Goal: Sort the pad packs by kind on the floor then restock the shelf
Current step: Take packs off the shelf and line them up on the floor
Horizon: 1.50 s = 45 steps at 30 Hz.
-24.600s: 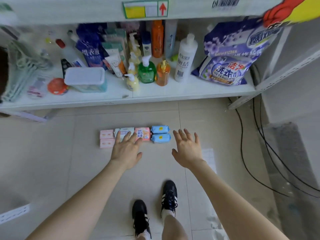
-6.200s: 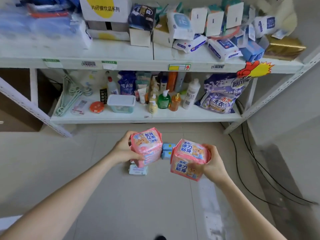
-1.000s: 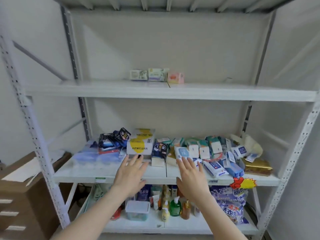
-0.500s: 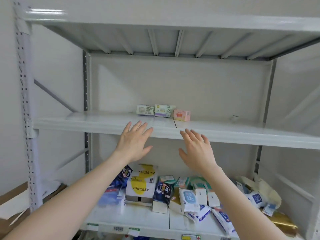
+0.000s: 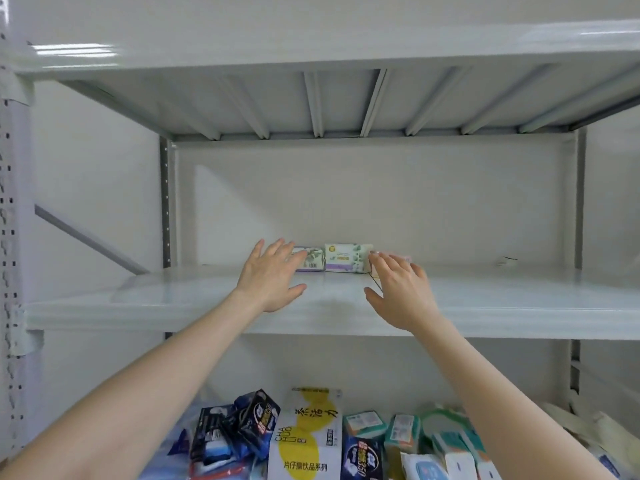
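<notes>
Three pad packs stand in a row at the back of the white upper shelf (image 5: pixel 173 299). The middle one, a pale green and purple pack (image 5: pixel 348 258), is fully visible. My left hand (image 5: pixel 273 277) is open, fingers spread, and its fingertips overlap the left green pack (image 5: pixel 311 262). My right hand (image 5: pixel 401 289) is also open and covers most of the pink pack (image 5: pixel 403 260) at the row's right end. Neither hand holds anything.
The shelf below carries a white and yellow box (image 5: pixel 306 434), dark blue packets (image 5: pixel 242 427) and several teal and white packs (image 5: pixel 433 441). A higher shelf's ribbed underside (image 5: pixel 346 98) hangs overhead. Perforated uprights (image 5: pixel 10 237) stand at the left.
Both open hands have risen and reached over the upper shelf to the row of packs. The view has tilted up and closer, so the lower shelves dropped out of sight.
</notes>
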Tool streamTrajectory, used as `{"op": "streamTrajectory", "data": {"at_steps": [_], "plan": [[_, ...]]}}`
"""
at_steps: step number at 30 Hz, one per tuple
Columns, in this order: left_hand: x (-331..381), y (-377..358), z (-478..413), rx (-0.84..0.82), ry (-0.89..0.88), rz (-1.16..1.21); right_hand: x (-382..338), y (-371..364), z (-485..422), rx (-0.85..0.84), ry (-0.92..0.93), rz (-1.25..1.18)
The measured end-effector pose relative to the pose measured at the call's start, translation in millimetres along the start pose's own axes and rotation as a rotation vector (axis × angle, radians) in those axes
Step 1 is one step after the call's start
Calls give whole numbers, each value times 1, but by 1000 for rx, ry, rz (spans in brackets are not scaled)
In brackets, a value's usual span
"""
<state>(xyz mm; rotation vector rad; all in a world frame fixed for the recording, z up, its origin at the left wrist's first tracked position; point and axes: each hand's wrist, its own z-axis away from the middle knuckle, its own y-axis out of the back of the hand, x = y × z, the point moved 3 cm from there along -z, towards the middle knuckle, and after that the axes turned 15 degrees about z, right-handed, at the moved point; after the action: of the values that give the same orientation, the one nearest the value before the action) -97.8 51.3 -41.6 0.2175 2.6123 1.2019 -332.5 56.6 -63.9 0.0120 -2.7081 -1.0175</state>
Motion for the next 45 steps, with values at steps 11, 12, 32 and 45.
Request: {"op": "streamTrajectory", "data": {"at_steps": [11,12,32,45], "plan": [[-52,-66,-88,-9,38,63,-7,-70,-104,-68,25,30],[-58,-72,-98,-13,32,67,-8,-77,-114,-79,29,41],[-164,-207,-257,-214,-57,172,0,-203,-256,-308,-76,161],[-175,-244,-282,-451,44,671,1,-235,-277,-470,-105,44]]}}
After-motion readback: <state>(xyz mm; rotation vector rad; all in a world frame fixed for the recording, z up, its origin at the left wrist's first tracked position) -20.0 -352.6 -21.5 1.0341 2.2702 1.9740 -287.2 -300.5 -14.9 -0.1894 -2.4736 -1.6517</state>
